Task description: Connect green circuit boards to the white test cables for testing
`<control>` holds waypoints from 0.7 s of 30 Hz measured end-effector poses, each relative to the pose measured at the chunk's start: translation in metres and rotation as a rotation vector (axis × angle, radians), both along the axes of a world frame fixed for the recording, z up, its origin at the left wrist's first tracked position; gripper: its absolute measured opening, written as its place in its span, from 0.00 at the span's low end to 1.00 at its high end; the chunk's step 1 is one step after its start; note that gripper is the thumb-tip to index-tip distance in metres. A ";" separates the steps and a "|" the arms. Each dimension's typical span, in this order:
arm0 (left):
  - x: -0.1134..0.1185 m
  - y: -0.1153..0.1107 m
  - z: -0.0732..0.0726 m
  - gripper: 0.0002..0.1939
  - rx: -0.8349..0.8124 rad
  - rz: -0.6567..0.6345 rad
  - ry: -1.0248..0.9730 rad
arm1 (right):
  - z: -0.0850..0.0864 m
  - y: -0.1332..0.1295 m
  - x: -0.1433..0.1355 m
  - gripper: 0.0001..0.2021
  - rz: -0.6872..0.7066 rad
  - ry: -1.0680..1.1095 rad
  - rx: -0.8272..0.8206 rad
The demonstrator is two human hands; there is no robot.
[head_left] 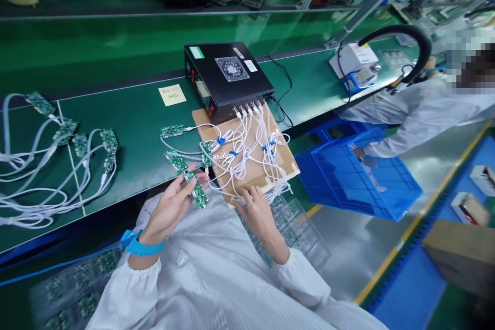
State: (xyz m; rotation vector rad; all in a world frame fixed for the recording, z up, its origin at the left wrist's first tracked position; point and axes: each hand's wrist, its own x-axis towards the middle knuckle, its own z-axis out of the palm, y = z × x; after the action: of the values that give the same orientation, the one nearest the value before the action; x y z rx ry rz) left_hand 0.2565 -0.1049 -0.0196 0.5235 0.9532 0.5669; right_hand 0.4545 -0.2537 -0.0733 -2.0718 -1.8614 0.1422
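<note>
Coat [216, 278] below my fingers; left hand [170, 212] pinches board [199, 194], long axis slanting rightward toward me; right hand [259, 215] farther, hold unclear.

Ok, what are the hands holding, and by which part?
The left hand holds a green circuit board near its upper end; whether the right hand grips anything cannot be told.

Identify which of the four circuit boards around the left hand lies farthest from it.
The uppermost circuit board, on the green bench nearest the yellow note, with a white plug at its right end. The other three are nearer the left hand.
</note>
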 end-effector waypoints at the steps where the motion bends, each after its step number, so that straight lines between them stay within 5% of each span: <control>1: 0.000 -0.001 0.001 0.32 -0.001 -0.008 0.001 | -0.005 0.002 -0.004 0.11 -0.008 -0.004 -0.005; 5: 0.002 -0.003 -0.001 0.30 0.003 0.011 -0.003 | -0.010 0.008 -0.005 0.09 0.021 0.021 -0.026; 9: 0.016 0.000 -0.006 0.26 0.007 0.050 -0.027 | 0.003 0.008 0.005 0.05 0.024 0.116 -0.057; 15: 0.042 0.009 -0.014 0.22 0.005 0.067 -0.108 | 0.020 0.010 0.013 0.04 -0.130 0.494 -0.189; 21: 0.051 0.013 -0.019 0.22 0.060 0.102 -0.122 | 0.037 0.015 0.027 0.15 -0.141 0.602 -0.211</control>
State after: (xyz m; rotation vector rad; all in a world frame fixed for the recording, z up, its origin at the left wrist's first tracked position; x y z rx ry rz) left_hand 0.3080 -0.0914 -0.0383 0.4901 0.8521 0.7128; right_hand 0.4819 -0.2387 -0.0362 -1.9802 -1.3737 0.8543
